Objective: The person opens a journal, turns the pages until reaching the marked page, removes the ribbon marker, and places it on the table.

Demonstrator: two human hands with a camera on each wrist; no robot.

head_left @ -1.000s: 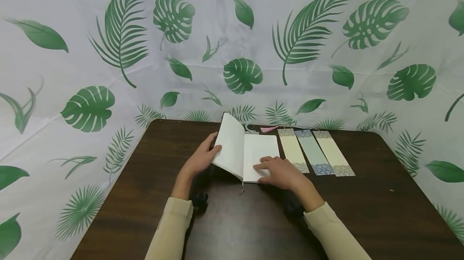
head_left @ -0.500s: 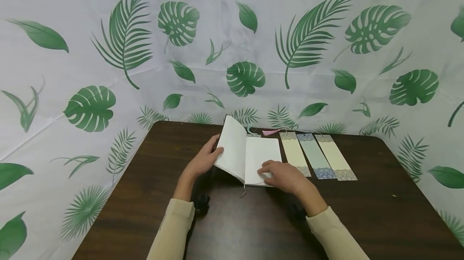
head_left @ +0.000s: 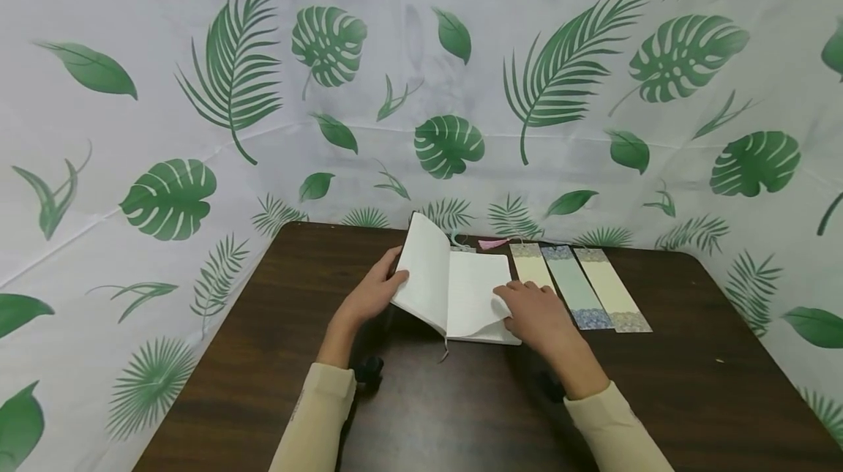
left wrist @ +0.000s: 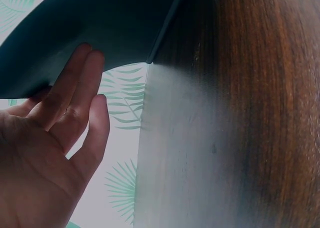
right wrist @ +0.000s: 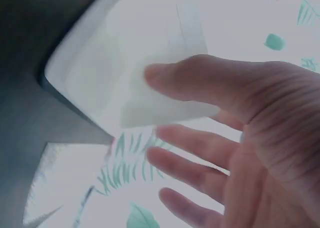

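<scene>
An open notebook (head_left: 476, 285) with white pages lies near the middle of the table. My left hand (head_left: 371, 295) grips its raised left half, the thumb over the pages and the fingers behind the dark cover (left wrist: 115, 28). My right hand (head_left: 538, 316) pinches the lower right corner of a page (right wrist: 165, 108), which curls up off the pages beneath. In the right wrist view the thumb lies across that page, and the other fingers are spread below it. A thin ribbon (head_left: 446, 350) hangs from the bottom of the spine.
To the notebook's right lie a cream bookmark (head_left: 529, 261), partly behind my right hand, a pale green bookmark (head_left: 574, 286) and another cream bookmark (head_left: 612, 289). A pink tassel (head_left: 492, 244) lies behind them. The dark wooden table (head_left: 263, 355) meets a leaf-print cloth (head_left: 369, 99).
My right hand has moved slightly right and has lifted the page corner that its fingers rested on before. The left hand keeps its hold on the cover. The head view has tilted a little.
</scene>
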